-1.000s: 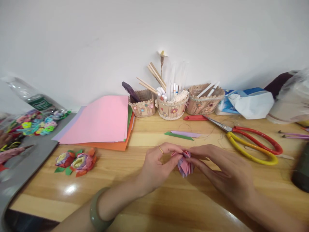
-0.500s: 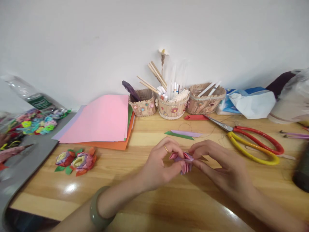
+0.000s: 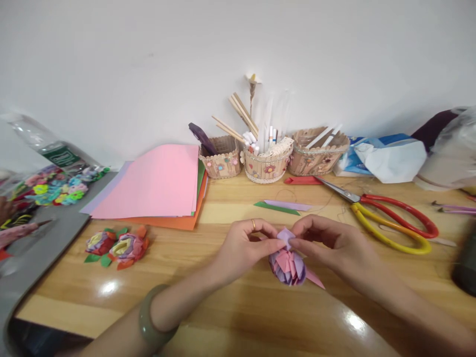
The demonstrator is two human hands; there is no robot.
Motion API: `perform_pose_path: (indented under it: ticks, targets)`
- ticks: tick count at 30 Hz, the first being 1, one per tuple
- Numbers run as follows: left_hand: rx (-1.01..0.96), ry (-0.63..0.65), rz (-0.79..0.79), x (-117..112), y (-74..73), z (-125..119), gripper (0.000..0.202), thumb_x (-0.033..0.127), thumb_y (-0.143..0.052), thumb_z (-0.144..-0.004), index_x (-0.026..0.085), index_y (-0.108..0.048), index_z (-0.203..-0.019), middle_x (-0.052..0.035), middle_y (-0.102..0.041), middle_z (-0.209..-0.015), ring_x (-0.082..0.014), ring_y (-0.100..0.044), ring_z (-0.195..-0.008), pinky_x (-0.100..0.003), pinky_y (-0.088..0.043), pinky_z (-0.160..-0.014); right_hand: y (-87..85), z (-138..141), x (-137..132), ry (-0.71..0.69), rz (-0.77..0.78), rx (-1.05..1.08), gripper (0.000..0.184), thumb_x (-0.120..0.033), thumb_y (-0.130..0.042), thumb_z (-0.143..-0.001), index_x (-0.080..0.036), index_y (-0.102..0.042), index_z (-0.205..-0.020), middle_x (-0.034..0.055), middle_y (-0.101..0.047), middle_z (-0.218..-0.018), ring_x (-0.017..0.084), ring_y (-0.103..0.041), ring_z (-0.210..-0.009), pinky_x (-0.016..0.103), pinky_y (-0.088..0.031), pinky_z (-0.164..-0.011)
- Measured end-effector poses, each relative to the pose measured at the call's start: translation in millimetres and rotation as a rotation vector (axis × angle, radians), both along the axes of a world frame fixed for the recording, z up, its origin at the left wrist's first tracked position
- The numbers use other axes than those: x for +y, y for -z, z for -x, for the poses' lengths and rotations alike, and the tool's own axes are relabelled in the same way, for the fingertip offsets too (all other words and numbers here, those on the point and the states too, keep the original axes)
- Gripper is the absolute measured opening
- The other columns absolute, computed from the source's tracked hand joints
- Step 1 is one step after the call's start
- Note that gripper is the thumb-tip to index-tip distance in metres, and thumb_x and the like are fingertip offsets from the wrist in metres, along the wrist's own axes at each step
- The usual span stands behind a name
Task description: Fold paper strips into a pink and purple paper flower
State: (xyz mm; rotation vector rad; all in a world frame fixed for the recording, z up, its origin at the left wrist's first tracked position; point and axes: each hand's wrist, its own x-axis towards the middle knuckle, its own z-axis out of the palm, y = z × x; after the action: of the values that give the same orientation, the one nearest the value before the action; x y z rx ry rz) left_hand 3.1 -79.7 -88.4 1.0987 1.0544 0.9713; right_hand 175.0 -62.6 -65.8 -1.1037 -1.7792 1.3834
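Observation:
A folded paper flower in pink and lilac hangs between my hands just above the wooden table. My left hand, with a ring on one finger and a green bangle on the wrist, pinches the flower's top from the left. Fingers of my right hand are closed on the same lilac top flap from the right. The petals face me, and a pink tip sticks out at the lower right.
Pink and orange paper sheets lie at the back left, two finished paper flowers in front of them. Three stick baskets with pens stand by the wall. Red and yellow scissors lie right, paper strips behind my hands.
Both hands have lifted and turned the flower, so its petals now face me and hang lower. The fingers have shifted to pinch the lilac top flap.

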Motion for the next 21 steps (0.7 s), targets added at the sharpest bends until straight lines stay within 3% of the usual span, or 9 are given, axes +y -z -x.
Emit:
perform_pose_path:
  ticks: [5,11,17,21]
  targets:
    - [0.035,-0.007,-0.060,0.7,1.5,-1.7,0.018,0.028,-0.067,-0.066,0.013,-0.059,-0.071,-0.0032,-0.063,-0.073,-0.0107,-0.056,-0.065,-0.024,-0.044,-0.063,2.1,0.3,-3.2,0.059,-0.131,-0.104,0.018,-0.032,-0.056,-0.079,-0.018,-0.059,-0.068,0.0006,-0.063,-0.063,0.013,-0.058,-0.058,0.023,-0.047,-0.053]
    - [0.100,-0.039,-0.095,-0.1,-2.1,-4.5,0.008,0.019,-0.062,-0.066,0.014,-0.056,-0.067,-0.0008,-0.059,-0.069,-0.0090,-0.053,-0.062,-0.021,-0.043,-0.058,7.0,-0.9,-6.4,0.025,-0.263,-0.172,0.013,-0.026,-0.054,-0.081,-0.019,-0.058,-0.071,0.0001,-0.064,-0.066,0.013,-0.058,-0.061,0.023,-0.047,-0.058]
    - [0.117,-0.059,-0.205,-0.2,-3.0,-2.6,0.001,0.014,-0.060,-0.066,0.014,-0.059,-0.067,-0.0036,-0.058,-0.078,-0.0121,-0.055,-0.072,-0.023,-0.044,-0.062,4.4,-0.9,-6.3,0.002,-0.358,-0.179,0.011,-0.021,-0.052,-0.081,-0.019,-0.058,-0.072,0.0001,-0.065,-0.068,0.013,-0.060,-0.061,0.023,-0.049,-0.059]
    - [-0.091,0.067,-0.027,1.5,-1.6,0.1,0.032,0.021,-0.067,-0.065,0.017,-0.056,-0.095,-0.0044,-0.059,-0.090,-0.0128,-0.057,-0.076,-0.025,-0.046,-0.066,4.2,-4.6,-5.8,0.035,-0.535,-0.149,0.008,-0.017,-0.053,-0.081,-0.021,-0.057,-0.075,0.0003,-0.065,-0.071,0.012,-0.061,-0.063,0.023,-0.049,-0.058]
